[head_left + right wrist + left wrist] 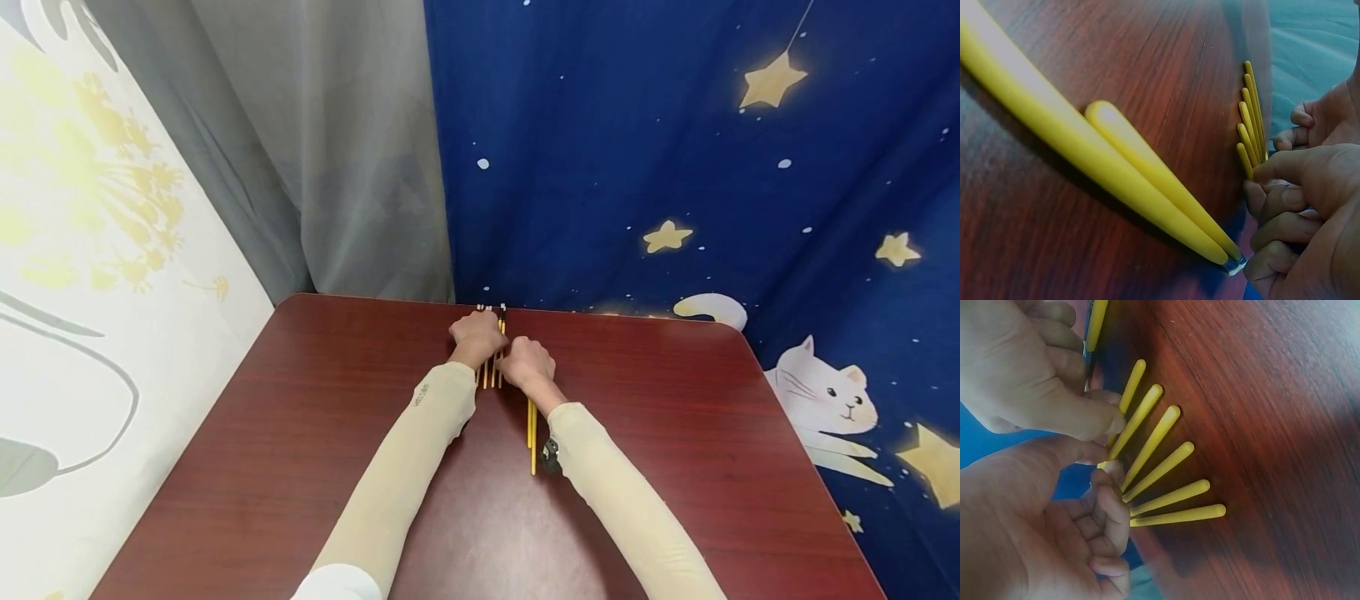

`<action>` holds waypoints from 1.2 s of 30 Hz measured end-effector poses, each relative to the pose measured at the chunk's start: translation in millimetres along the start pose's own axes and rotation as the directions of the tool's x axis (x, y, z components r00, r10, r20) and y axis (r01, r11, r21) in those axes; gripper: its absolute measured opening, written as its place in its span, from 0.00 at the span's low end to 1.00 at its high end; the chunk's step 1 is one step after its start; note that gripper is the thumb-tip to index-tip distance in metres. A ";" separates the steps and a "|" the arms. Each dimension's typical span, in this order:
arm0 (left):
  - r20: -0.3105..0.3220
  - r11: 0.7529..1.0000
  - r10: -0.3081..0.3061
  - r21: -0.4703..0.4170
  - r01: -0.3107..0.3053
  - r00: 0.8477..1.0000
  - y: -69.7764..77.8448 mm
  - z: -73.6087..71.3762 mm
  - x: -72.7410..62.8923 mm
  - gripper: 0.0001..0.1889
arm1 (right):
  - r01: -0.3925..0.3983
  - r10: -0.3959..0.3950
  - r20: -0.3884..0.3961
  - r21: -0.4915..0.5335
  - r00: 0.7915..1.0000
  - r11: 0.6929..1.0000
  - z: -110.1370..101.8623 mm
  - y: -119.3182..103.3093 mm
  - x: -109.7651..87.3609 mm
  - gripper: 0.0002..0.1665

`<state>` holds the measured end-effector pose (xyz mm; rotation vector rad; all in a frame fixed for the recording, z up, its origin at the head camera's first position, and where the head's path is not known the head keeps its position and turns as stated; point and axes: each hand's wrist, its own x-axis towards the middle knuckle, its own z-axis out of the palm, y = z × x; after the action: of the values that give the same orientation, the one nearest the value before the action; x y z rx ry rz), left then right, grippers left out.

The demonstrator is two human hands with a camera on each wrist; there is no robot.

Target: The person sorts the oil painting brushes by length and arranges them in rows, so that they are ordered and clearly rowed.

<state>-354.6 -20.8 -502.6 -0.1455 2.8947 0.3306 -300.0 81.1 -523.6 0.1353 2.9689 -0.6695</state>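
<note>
Several slim paintbrushes with yellow handles lie side by side at the far edge, handle ends toward me. Pale and dark tips show beyond my left hand in the head view. That hand is over the row, its thumb and forefinger pinching at a brush. Close on its right, my right hand has curled fingers and pinches the handle of the row's rightmost brush. Two more yellow-handled brushes, one longer, extend toward me beneath the right hand. The fingers partly hide the brushes' far parts.
The reddish-brown wooden table extends toward me and to both sides. A grey curtain and a blue star-patterned curtain hang right behind its far edge. White patterned cloth hangs at the left.
</note>
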 end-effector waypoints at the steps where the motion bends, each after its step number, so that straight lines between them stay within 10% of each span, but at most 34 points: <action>1: 0.002 1.000 0.000 0.004 0.000 1.000 0.7 0.4 0.4 0.18 | 0.005 -0.005 0.000 -0.003 1.000 1.000 -0.4 0.0 -0.2 0.12; 36: 0.006 0.998 0.011 0.065 -0.011 1.000 3.6 0.0 -1.3 0.12 | 0.038 -0.038 -0.008 0.014 0.999 0.999 6.6 10.8 7.8 0.18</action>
<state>-353.7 -17.1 -501.6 -0.1174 2.8972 0.2379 -306.1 88.5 -534.9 0.0824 2.9815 -0.6958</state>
